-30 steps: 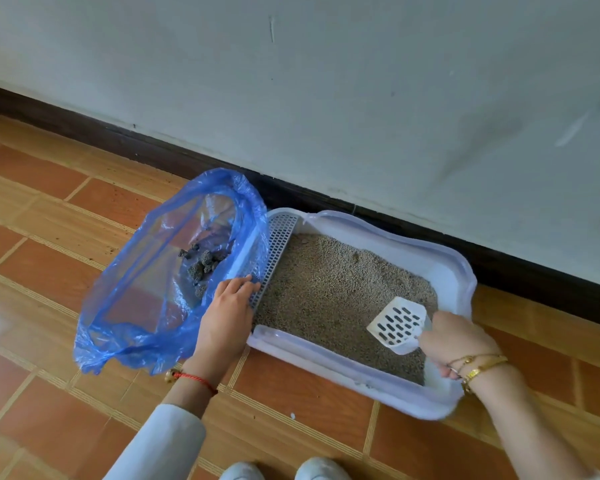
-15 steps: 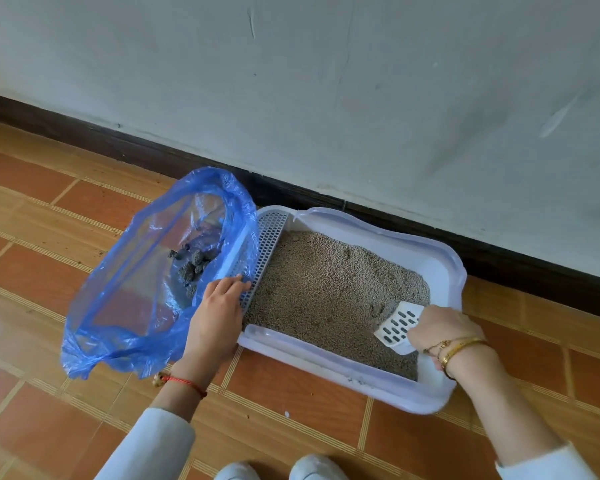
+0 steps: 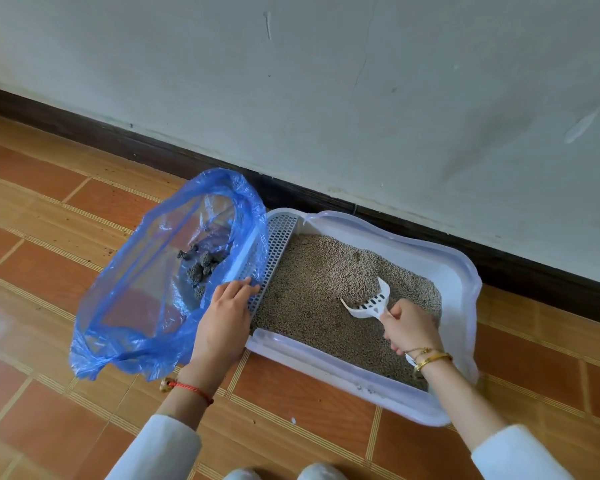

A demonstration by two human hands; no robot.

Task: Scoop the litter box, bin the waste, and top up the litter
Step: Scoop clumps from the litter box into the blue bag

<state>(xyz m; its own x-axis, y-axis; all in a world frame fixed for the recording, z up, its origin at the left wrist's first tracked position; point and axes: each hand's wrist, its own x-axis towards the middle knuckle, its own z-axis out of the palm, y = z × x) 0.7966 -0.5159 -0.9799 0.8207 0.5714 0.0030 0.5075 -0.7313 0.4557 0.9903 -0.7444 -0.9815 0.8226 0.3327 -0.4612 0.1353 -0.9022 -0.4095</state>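
Tiled floor [image 3: 291,403] by wall: left hand [image 3: 224,320] fingers pinching blue bag [image 3: 129,306] mouth open beside litter box [image 3: 461,271]; right hand [image 3: 411,327] gripping scoop [image 3: 369,304], digging litter beyond fingers.

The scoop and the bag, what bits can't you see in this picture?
Head view only:
- Scoop handle: wrapped inside the right hand.
- Scoop bowl: half buried in litter, so any clump in it is unseen.
- Blue bag near edge: covered by the left hand.
- Feet: cut off by the bottom edge.
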